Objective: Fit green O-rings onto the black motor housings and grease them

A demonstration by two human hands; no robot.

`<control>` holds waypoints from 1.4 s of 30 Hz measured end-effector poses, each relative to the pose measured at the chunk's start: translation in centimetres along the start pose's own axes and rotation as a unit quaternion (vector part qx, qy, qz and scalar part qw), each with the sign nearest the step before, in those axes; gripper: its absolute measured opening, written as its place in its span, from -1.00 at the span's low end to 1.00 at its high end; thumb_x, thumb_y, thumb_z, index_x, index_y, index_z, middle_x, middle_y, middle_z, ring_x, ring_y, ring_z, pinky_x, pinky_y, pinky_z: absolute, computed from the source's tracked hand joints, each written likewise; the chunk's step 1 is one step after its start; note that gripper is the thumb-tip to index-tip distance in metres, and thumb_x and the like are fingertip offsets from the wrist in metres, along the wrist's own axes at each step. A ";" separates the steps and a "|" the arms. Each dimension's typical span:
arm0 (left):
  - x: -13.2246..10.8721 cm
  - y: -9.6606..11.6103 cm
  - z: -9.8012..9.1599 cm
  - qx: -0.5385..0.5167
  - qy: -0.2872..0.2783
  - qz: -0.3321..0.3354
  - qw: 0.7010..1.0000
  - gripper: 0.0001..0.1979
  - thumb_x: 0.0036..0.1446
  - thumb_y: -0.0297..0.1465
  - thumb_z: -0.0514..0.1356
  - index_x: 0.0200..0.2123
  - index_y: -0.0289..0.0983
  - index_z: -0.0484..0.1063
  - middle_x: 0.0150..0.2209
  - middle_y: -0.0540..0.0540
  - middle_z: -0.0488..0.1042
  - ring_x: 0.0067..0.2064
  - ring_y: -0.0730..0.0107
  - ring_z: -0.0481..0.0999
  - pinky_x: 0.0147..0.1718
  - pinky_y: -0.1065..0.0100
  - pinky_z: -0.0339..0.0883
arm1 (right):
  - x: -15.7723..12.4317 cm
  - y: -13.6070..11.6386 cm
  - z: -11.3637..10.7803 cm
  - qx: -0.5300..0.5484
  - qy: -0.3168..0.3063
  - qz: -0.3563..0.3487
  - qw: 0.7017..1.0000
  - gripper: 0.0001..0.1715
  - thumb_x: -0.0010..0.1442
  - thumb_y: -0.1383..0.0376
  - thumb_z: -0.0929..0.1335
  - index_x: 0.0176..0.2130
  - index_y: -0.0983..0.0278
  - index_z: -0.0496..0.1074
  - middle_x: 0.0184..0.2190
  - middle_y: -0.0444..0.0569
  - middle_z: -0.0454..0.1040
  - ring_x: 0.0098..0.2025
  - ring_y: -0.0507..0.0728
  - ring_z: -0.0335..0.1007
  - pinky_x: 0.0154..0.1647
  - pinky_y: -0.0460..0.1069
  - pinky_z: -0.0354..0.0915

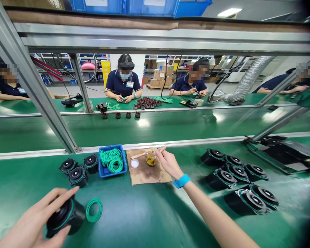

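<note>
My left grip (40, 212) holds the black housing (79, 214) near left on the worktop (136, 213): probably weighty, rigid, smooth, so I favour its sides. My right grip (167, 162) pinches a brush (163, 149) at a pot (151, 164).

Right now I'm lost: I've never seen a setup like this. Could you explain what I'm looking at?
There is no machine arm here, just a person's two bare hands. The single picture comes from a camera worn on that person's head, looking forward and down. The left hand holds a black part. The right hand pinches what looks like a brush, over a small pot. The pot sits on cardboard, with a white lid and another brush. On the green bench are a blue tray of green rings, and more black parts on both sides. Beyond, other people sit working.
</note>
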State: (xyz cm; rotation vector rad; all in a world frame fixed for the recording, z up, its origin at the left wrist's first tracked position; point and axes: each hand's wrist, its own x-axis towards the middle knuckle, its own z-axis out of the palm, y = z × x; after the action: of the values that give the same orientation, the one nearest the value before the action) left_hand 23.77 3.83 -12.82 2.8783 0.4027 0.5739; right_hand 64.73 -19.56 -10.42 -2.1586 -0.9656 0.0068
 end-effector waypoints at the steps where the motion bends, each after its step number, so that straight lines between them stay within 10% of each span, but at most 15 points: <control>1: 1.4 1.9 -0.3 -0.023 0.029 0.024 0.999 -0.32 0.09 -0.25 0.13 0.31 -0.01 0.09 0.08 -0.06 0.30 -0.02 0.36 0.47 -0.10 0.45 0.40 | 0.0 -0.1 0.0 0.002 0.001 0.000 1.000 -0.33 0.21 -0.10 0.07 -0.37 0.36 0.41 -0.39 0.13 0.46 -0.33 0.16 0.39 -0.17 0.00 0.27; 6: 7.4 10.3 2.4 -0.193 -0.076 0.011 0.978 -0.31 -0.05 -0.42 0.11 0.23 -0.19 0.20 0.04 -0.14 0.32 -0.02 0.36 0.46 -0.01 0.39 0.37 | -0.4 -0.7 -0.1 0.021 0.019 -0.001 1.000 -0.30 0.20 -0.13 0.09 -0.35 0.36 0.44 -0.36 0.15 0.46 -0.32 0.18 0.39 -0.21 0.00 0.24; 10: 9.2 12.9 6.0 -0.250 -0.131 -0.035 0.959 -0.30 -0.10 -0.40 0.13 0.20 -0.25 0.21 0.08 -0.19 0.32 0.07 0.17 0.38 0.06 0.20 0.32 | -1.0 -0.7 -0.7 0.053 0.056 -0.013 0.997 -0.34 0.16 -0.16 0.15 -0.49 0.34 0.35 -0.27 0.17 0.47 -0.31 0.15 0.37 -0.23 -0.02 0.21; 16: 7.9 12.8 8.8 -0.344 -0.072 -0.061 0.934 -0.30 -0.06 -0.42 0.22 0.20 -0.21 0.14 0.13 -0.13 0.29 0.16 0.29 0.31 0.17 0.27 0.20 | -5.1 -1.8 -1.9 0.187 0.135 0.006 0.973 -0.41 0.28 -0.14 0.16 -0.19 0.35 0.30 -0.42 0.02 0.32 -0.48 0.00 0.19 -0.51 -0.10 0.16; 20: 7.0 12.2 9.5 -0.373 -0.075 -0.110 0.918 -0.28 -0.03 -0.39 0.29 0.20 -0.15 0.08 0.15 -0.04 0.32 0.18 0.36 0.32 0.18 0.29 0.19 | -9.8 -4.1 -0.7 0.360 0.072 0.017 0.930 -0.57 0.30 -0.01 0.26 -0.21 0.33 0.29 -0.55 -0.07 0.26 -0.52 -0.04 0.20 -0.56 -0.16 0.19; 42: 7.0 12.0 9.5 -0.371 -0.057 -0.104 0.921 -0.26 -0.06 -0.46 0.34 0.15 -0.03 0.09 0.09 0.08 0.40 0.10 0.41 0.42 0.09 0.28 0.31 | -14.4 -5.4 2.5 0.251 0.035 -0.121 0.960 -0.70 0.36 0.43 0.16 -0.34 0.36 0.38 -0.42 -0.03 0.35 -0.47 -0.11 0.29 -0.48 -0.24 0.27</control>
State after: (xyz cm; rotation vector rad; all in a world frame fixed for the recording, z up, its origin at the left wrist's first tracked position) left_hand 36.49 -6.62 -16.27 2.0959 0.3651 0.4000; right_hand 50.30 -24.89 -12.81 -1.5614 -1.0508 0.0518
